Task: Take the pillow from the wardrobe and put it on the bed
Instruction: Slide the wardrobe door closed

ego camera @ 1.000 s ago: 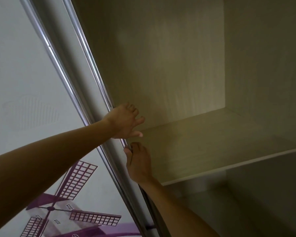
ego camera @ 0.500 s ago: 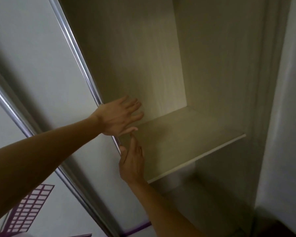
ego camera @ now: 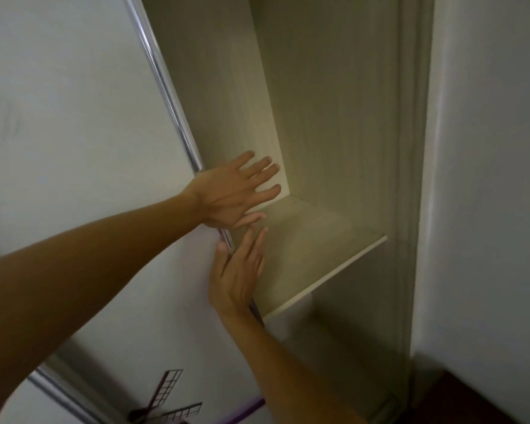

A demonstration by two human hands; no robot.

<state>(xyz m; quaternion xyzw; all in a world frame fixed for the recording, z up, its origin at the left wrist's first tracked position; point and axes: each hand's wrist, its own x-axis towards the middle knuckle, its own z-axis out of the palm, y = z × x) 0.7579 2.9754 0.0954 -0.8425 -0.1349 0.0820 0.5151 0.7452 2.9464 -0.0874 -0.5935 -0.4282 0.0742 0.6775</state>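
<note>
The wardrobe's sliding door (ego camera: 89, 179) is white with a silver edge strip and a purple windmill print low down. My left hand (ego camera: 236, 194) lies flat with fingers spread against the door's edge. Just below it, my right hand (ego camera: 239, 270) is also flat, fingers straight, palm against the same edge. Neither hand holds anything. Behind the door, the pale wood wardrobe interior shows a bare shelf (ego camera: 312, 255). No pillow and no bed are in view.
The wardrobe's right side panel (ego camera: 410, 179) and a white wall (ego camera: 487, 179) stand to the right. A second door's silver frame (ego camera: 58, 390) runs across the lower left. Dark floor (ego camera: 471, 399) shows at the bottom right.
The sliding door has moved to the right with both hands on its edge, narrowing the opening. The view has swung right, bringing the side panel and wall into sight.
</note>
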